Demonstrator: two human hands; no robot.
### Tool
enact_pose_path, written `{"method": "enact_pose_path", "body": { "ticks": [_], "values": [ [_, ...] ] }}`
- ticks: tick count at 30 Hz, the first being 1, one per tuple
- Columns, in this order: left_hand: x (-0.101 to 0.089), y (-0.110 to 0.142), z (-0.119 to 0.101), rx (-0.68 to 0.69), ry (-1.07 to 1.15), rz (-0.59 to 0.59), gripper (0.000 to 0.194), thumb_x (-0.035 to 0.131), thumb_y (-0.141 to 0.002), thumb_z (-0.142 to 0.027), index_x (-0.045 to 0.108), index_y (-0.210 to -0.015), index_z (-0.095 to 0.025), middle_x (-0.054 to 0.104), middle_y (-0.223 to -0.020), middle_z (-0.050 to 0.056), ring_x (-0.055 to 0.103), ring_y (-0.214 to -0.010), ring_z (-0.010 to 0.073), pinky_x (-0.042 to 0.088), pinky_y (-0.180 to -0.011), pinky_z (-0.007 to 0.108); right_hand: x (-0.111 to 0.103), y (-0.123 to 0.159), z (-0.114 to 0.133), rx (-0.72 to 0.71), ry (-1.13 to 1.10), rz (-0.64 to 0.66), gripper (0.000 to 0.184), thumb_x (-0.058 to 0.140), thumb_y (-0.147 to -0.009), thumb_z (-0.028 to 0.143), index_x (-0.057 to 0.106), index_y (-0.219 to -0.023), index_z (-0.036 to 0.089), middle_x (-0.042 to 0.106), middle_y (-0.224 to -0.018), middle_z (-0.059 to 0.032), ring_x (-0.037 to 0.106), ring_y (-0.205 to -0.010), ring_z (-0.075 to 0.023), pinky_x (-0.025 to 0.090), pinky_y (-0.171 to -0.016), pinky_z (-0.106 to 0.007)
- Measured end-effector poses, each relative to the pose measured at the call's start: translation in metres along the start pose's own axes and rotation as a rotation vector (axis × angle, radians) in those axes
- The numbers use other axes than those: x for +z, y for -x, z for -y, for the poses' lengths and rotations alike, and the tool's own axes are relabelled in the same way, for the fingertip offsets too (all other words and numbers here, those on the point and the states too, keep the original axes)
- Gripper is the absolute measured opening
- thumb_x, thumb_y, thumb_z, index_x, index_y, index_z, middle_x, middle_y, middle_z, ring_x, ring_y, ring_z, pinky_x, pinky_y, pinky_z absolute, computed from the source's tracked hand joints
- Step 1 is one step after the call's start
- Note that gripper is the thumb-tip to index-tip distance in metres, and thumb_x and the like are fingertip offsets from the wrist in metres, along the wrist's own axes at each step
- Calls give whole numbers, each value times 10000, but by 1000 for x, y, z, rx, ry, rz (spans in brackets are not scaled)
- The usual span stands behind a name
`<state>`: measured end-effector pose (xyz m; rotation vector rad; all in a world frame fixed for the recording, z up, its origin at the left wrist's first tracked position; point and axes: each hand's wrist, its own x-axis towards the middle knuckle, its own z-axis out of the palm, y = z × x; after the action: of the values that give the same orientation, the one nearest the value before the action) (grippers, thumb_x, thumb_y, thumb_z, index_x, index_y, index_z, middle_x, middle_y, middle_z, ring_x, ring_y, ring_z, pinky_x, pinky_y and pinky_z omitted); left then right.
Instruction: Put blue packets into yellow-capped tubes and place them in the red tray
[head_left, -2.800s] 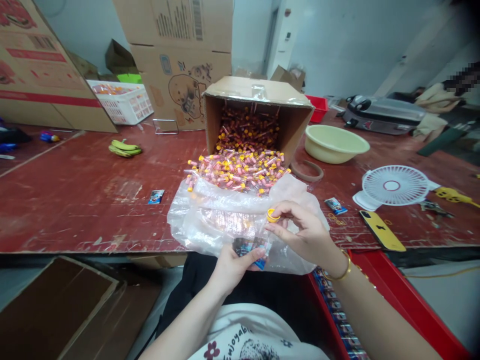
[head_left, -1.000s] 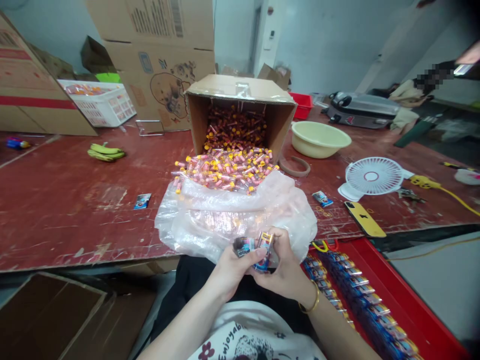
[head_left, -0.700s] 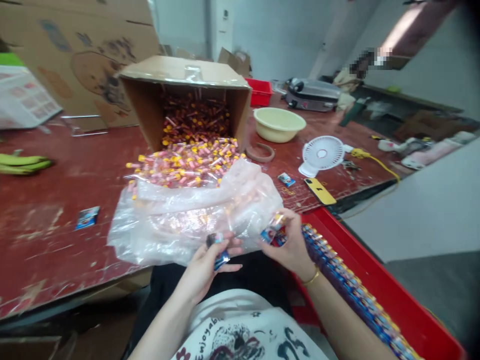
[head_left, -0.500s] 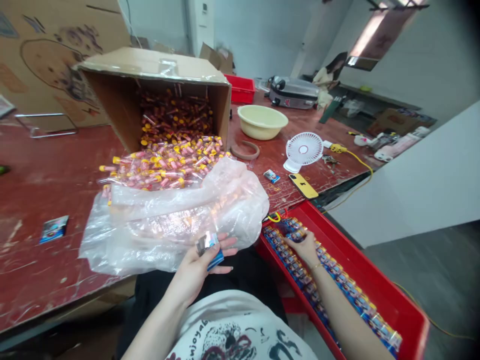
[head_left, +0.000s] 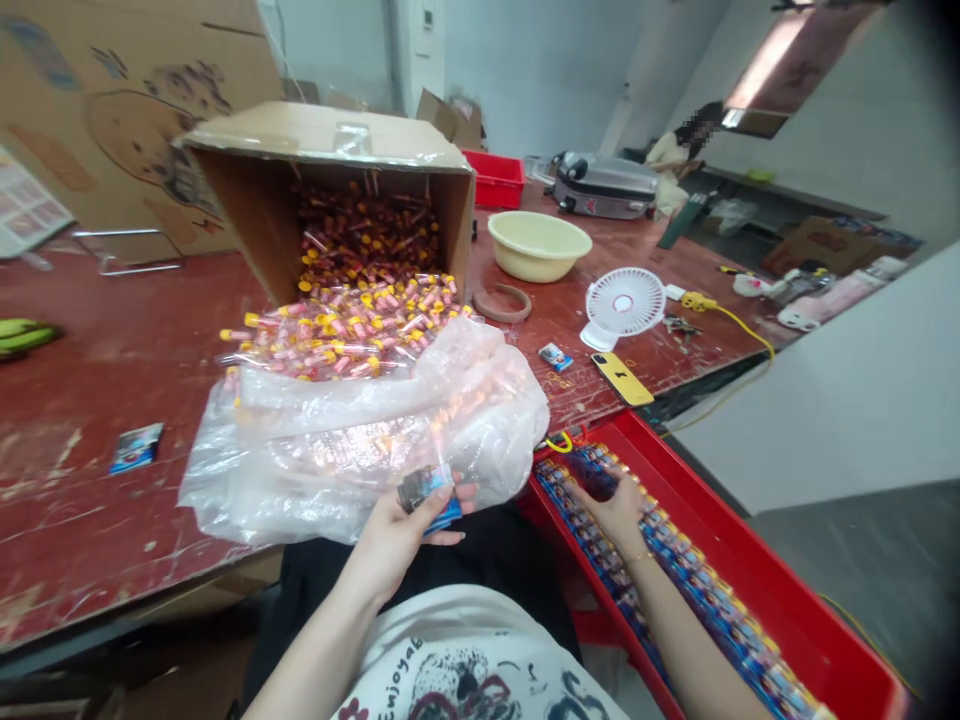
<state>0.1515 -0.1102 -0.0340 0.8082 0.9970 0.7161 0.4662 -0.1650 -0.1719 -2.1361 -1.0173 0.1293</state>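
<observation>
My left hand (head_left: 412, 520) is closed on a few small blue-and-silver printed packets (head_left: 429, 492), the thumb pressing on top of them. It is over the near edge of a clear plastic bag (head_left: 360, 440). My right hand (head_left: 619, 510) reaches into a long red tray (head_left: 765, 570), thumb and fingers apart around a gap in the rows. Two rows of yellow-topped tubes with blue packets (head_left: 697, 570) stand along this tray. Behind the bag, many pink tubes with yellow caps (head_left: 337, 325) spill from a tipped cardboard box (head_left: 247, 210).
On the red table (head_left: 67, 400) lie two loose packets (head_left: 137, 447), a yellow phone (head_left: 622, 379), a white fan (head_left: 625, 303), a pale yellow basin (head_left: 536, 260) and a brown tape ring (head_left: 517, 312). A yellow cable (head_left: 739, 335) hangs over the edge. A person (head_left: 671, 165) sits at the back.
My view has turned slightly left, so things sit further right. In the tray, my right thumb and fingers have spread away from the packets they were touching. My left hand keeps its packets.
</observation>
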Motion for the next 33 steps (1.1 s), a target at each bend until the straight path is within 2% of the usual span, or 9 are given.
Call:
{"method": "enact_pose_path", "body": {
  "ticks": [3, 6, 9, 12, 16, 19, 25, 29, 33],
  "values": [
    [-6, 2, 1, 33, 19, -35, 379, 749, -717, -391, 698, -962, -107, 730, -972, 146, 687, -878, 251, 576, -636, 282, -1, -14, 84, -294, -300, -19, 410, 623, -777, 443, 466, -1062, 193, 515, -1150, -120, 523, -1097, -272, 453, -899, -436],
    [-15, 6, -2, 63, 40, -79, 398, 800, -642, -414, 720, -869, -97, 737, -866, 139, 689, -797, 235, 564, -606, 267, 23, -23, 199, -663, -580, 123, 163, 572, -847, 277, 520, -984, 206, 568, -1058, -85, 559, -1015, -217, 472, -864, -374],
    [-25, 15, -7, 137, 62, -169, 399, 803, -629, -429, 714, -837, -100, 721, -745, 104, 672, -721, 212, 556, -588, 266, 70, -27, 303, -918, -459, 470, 81, 516, -880, 186, 570, -941, 182, 611, -968, -59, 580, -944, -175, 474, -872, -325],
    [-33, 24, -10, 184, 114, -238, 357, 759, -685, -427, 690, -847, -116, 707, -767, 87, 660, -738, 208, 556, -570, 269, 121, -29, 361, -1002, -308, 650, 129, 523, -902, 205, 611, -875, 114, 621, -918, -34, 594, -921, -160, 469, -860, -328],
    [-42, 25, -9, 192, 172, -267, 337, 747, -689, -438, 666, -790, -127, 661, -729, 55, 612, -639, 172, 546, -486, 273, 159, -33, 374, -991, -220, 744, 211, 554, -907, 305, 615, -905, 103, 630, -928, -20, 612, -880, -166, 508, -789, -356],
    [-48, 21, -6, 207, 167, -257, 361, 752, -674, -468, 674, -710, -117, 636, -676, 47, 573, -601, 153, 545, -471, 269, 154, -38, 364, -958, -235, 777, 115, 650, -825, 248, 630, -871, 144, 653, -939, -56, 590, -971, -209, 466, -901, -436],
    [-46, 19, -5, 171, 159, -141, 389, 734, -714, -450, 709, -912, -116, 735, -897, 134, 681, -776, 214, 561, -615, 282, 79, -33, 321, -801, -519, 858, 298, 528, -886, 304, 537, -1166, 202, 606, -1172, -85, 602, -961, -171, 508, -857, -361],
    [-41, 17, -4, 140, 159, -168, 395, 798, -642, -418, 717, -879, -112, 742, -841, 130, 693, -766, 234, 559, -614, 292, 23, -25, 290, -430, -860, 981, 281, 654, -797, 409, 602, -1011, 236, 657, -937, -20, 607, -692, -125, 533, -645, -285],
    [-35, 14, -2, 155, 170, -186, 399, 838, -579, -393, 722, -832, -108, 732, -761, 110, 686, -729, 232, 564, -613, 308, -5, -19, 281, -407, -921, 892, 403, 788, -667, 383, 501, -919, 257, 648, -805, 12, 628, -692, -147, 534, -604, -285]
  ]
}}
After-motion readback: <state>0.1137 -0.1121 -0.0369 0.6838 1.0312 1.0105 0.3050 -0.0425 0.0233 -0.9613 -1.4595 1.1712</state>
